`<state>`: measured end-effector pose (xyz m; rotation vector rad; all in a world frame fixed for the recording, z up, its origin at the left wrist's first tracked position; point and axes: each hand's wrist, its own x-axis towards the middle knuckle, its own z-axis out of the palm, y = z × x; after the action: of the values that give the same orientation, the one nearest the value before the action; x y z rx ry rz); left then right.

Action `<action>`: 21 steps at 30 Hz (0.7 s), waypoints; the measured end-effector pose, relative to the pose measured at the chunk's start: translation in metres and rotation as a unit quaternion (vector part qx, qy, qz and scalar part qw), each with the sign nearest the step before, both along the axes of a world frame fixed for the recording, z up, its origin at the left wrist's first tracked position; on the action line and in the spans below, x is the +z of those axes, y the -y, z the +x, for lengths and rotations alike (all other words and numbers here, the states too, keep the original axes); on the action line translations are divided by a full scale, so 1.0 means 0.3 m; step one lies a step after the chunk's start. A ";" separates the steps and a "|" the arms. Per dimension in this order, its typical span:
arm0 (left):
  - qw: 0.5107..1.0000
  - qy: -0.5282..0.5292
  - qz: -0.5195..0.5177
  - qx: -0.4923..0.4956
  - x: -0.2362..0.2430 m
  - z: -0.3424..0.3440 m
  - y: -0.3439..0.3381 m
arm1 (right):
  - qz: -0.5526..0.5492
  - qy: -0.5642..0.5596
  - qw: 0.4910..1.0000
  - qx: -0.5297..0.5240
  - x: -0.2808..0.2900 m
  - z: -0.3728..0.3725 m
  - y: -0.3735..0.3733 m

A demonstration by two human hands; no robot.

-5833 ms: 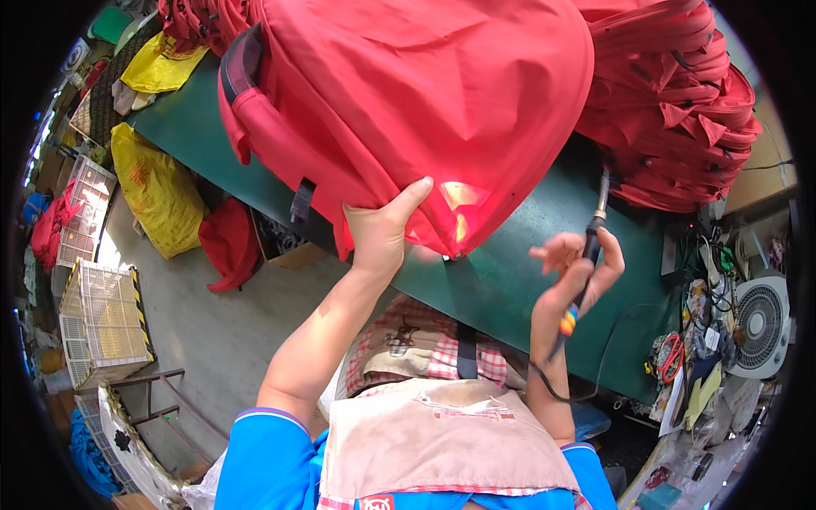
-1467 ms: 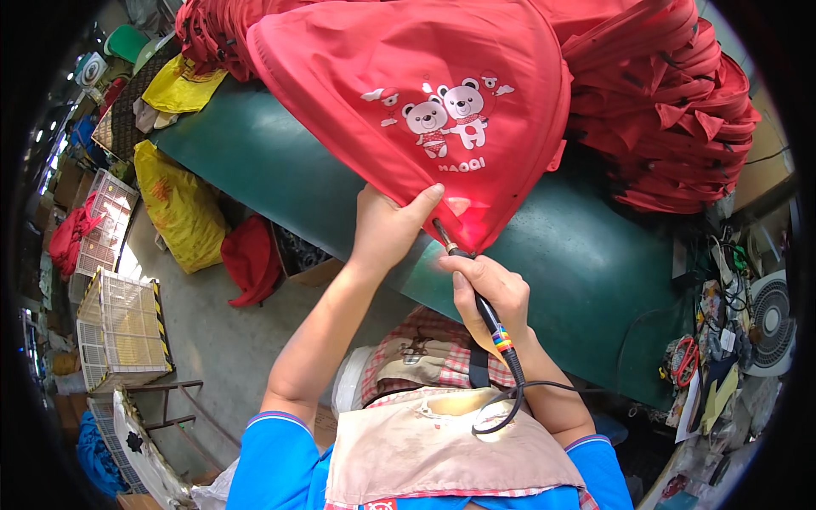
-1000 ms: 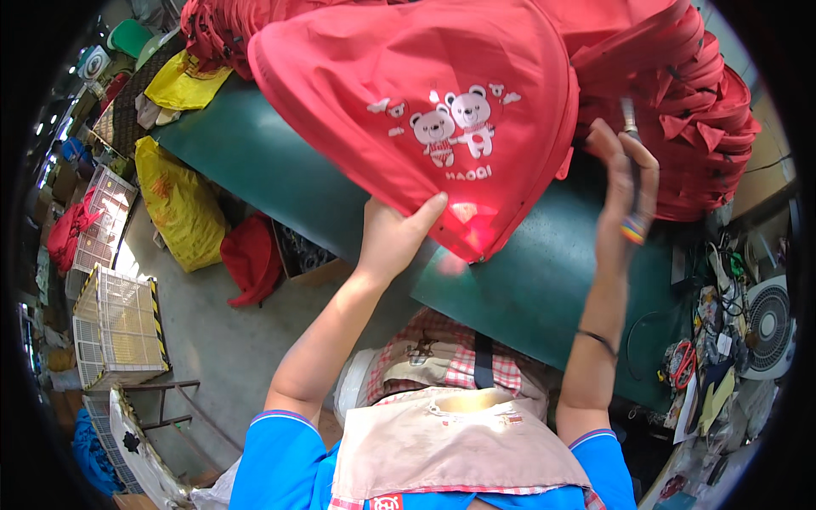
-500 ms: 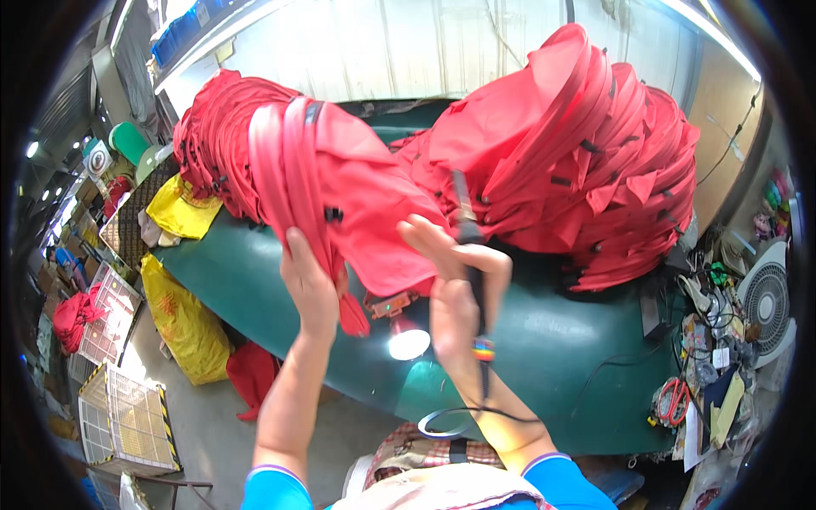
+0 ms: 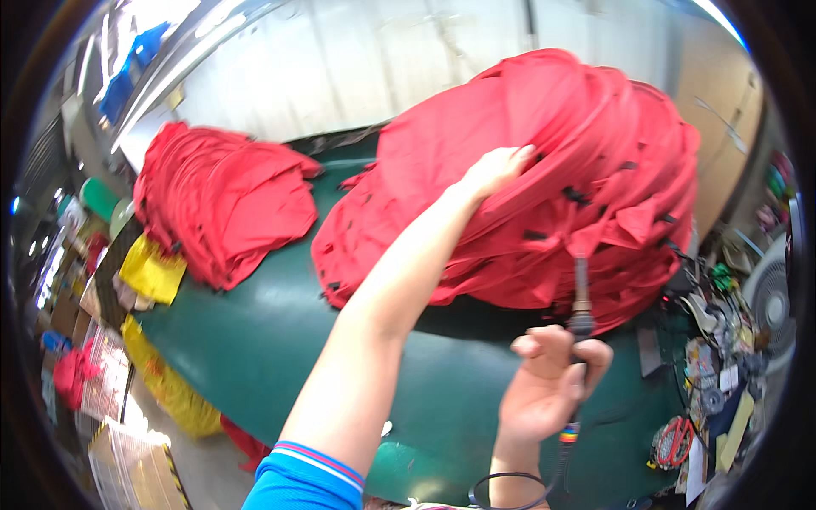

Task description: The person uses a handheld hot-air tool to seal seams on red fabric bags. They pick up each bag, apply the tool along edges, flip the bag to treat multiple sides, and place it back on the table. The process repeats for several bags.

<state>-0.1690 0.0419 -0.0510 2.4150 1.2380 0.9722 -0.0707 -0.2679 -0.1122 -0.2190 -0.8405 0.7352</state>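
Observation:
A large pile of red fabric pieces [image 5: 595,110], with curved, hoop-like edges and small black tabs, stands on the right of the green table. Across it reaches my left arm, and my left hand [image 5: 495,172] is closed on the edge of a red fabric piece at the pile's upper middle. My right hand [image 5: 540,393] grips the black handle of a corded soldering iron [image 5: 582,289] low in front of the pile, its metal tip pointing up and away. A rainbow band circles the cord end below my hand.
On the left of the green tabletop [image 5: 374,442] lies a smaller red fabric pile [image 5: 238,200]. Yellow bags [image 5: 161,382] sit beyond the left edge. Red-handled scissors [image 5: 676,442], cords and a grey fan [image 5: 767,293] crowd the right edge.
My left hand has left the red piece at the middle and moved to the right pile. That piece now lies on the right pile. My right hand has moved right and nearer with the iron.

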 end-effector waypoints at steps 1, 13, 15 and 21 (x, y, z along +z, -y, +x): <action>0.999 -0.046 0.026 0.003 -0.013 -0.031 -0.025 | -0.005 -0.010 1.000 0.016 -0.011 -0.002 0.006; 0.913 0.079 0.269 0.296 -0.246 -0.719 0.456 | 0.017 0.240 0.969 0.061 -0.118 -0.219 0.107; 0.866 0.090 0.266 0.415 -0.406 -1.049 0.553 | -0.019 0.314 0.945 0.088 -0.211 -0.293 0.099; 0.689 0.144 0.050 0.709 -0.842 -1.833 0.842 | 0.035 0.531 0.847 -0.004 -0.543 -0.319 0.022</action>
<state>-0.7189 -0.2107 -0.3036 0.7841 2.9027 1.5867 -0.1664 -0.2746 -0.2752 -0.5894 -1.9197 0.5349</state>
